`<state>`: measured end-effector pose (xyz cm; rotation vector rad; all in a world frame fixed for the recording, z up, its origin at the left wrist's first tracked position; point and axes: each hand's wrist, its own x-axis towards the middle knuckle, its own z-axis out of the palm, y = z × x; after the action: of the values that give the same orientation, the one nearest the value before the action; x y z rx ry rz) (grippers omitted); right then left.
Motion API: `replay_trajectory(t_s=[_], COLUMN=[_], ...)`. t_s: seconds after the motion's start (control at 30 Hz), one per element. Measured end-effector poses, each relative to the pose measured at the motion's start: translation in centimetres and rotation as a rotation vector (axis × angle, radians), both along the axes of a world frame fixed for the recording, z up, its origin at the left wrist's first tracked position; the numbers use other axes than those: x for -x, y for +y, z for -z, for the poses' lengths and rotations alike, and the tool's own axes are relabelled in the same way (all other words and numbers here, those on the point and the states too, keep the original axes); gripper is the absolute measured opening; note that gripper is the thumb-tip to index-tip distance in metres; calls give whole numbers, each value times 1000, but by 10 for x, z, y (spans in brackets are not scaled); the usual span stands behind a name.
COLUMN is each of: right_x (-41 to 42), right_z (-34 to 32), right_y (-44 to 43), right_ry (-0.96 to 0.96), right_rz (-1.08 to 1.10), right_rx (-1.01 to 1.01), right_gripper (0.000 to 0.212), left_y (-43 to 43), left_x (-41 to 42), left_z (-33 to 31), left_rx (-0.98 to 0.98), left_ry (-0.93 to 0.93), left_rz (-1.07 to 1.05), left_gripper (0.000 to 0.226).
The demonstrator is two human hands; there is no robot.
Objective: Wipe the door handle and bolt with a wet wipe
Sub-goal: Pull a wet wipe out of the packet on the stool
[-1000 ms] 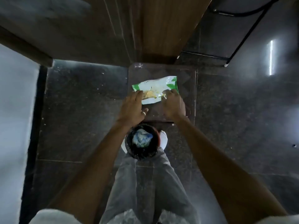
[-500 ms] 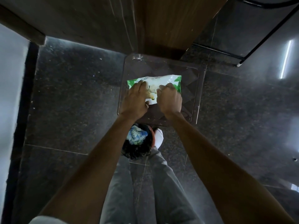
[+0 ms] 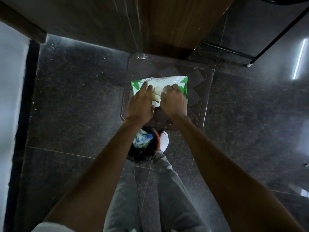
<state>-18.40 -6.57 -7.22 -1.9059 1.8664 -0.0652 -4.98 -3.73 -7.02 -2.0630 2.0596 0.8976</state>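
I see both hands on the wipe pack (image 3: 167, 81), which lies on a clear stool (image 3: 203, 91). My left hand (image 3: 140, 102) presses flat, fingers open; my right hand (image 3: 173, 101) is curled, pinching at the pack's opening.

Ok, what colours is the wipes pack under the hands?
White with green leaf print at its ends; the wipes pack shows best in the head view.

Both hands crowd the wipes pack (image 3: 160, 82) on the clear stool (image 3: 203, 91). Beyond them the wooden door (image 3: 175, 22) blocks reach; bare floor (image 3: 75, 97) lies open left and right; a bin (image 3: 143, 146) stands beneath the wrists.
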Motion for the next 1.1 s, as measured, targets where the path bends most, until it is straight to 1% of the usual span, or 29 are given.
replay_trajectory(t_s=[0.2,0.3,0.37,0.5,0.53,0.67,0.73,0.87,1.1], right_x=[7,6,5,5,5,1,0,1,-1], right_z=[1,0,-2,-4,-5,-6,-7,-12,-18], right_y=[11,11,12,17,17,13,11,8,13], right_ry=[-245,-325,-316,-195,-174,-92,-89,-132,-264], right_rz=[111,165,157,69,58,38,37,55,144], right_rx=[58,92,112,48,37,32,36,48,149], right_gripper=[13,11,14,35,37,30,32,36,22], left_y=[-1,-1,-1,2,3,9,12,17,18], left_x=[2,0,-1,-3,-3,-6,-6,-7,-4], left_z=[-5,-7,-8,-6,-5,-2,-1,1,2], left_rx=[-20,-47,-54,-49,-41,-11,-29,-54,-85], left_ry=[4,9,5,22,23,7,-3,-7,-6], left_rz=[2,16,24,6,10,41,56,83,76], left_gripper=[86,91,93,92,92,90,92,95,96])
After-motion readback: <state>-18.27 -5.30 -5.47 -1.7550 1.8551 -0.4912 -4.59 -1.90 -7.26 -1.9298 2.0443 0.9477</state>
